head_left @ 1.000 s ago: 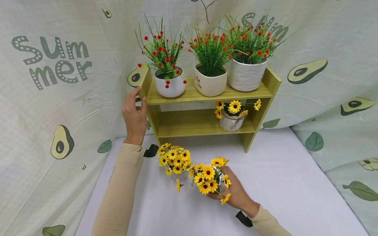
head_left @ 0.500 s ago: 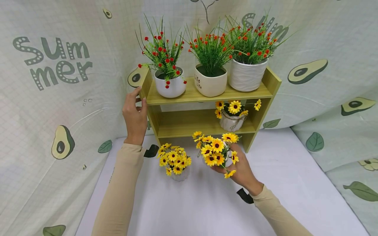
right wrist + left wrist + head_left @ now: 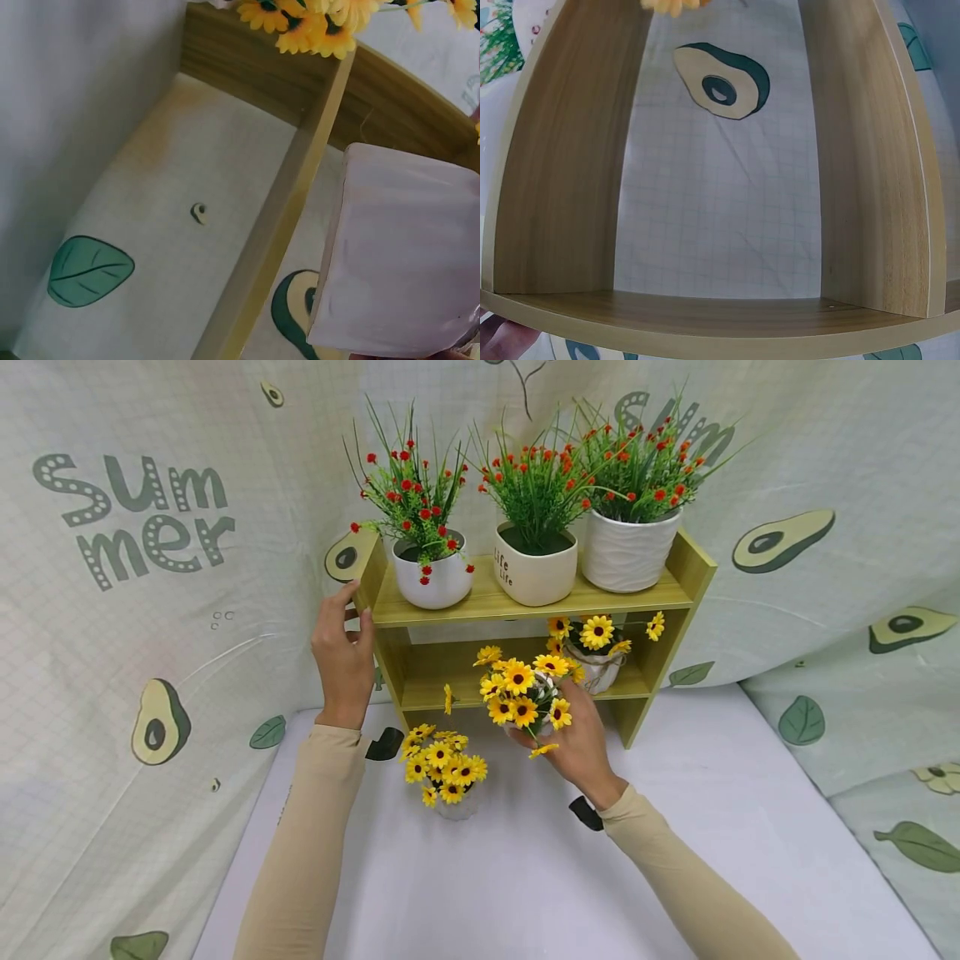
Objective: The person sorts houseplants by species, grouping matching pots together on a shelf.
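My right hand (image 3: 577,731) grips a small potted sunflower plant (image 3: 521,689), with its yellow blooms leaning left, in front of the shelf's lower level. Its pale pot (image 3: 405,247) fills the right part of the right wrist view, close to the edge of a board. At the wooden shelf's (image 3: 465,697) left side panel, my left hand (image 3: 341,656) touches the wood with fingertips and thumb. Part of that hand shows at the lower left corner of the left wrist view. A second sunflower pot (image 3: 453,777) stands on the table before the shelf's left end.
On the lower board's right end stands another sunflower pot (image 3: 600,664), partly behind the held plant. Three red-flowered plants line the top: a white pot (image 3: 432,581), a cream pot (image 3: 536,577) and a ribbed white pot (image 3: 630,556). A printed cloth (image 3: 787,468) hangs behind the white table (image 3: 712,827).
My right hand has lifted the sunflower plant off the table area, away from the other table pot, and carried it up and forward to the lower shelf's front. The left hand has stayed put.
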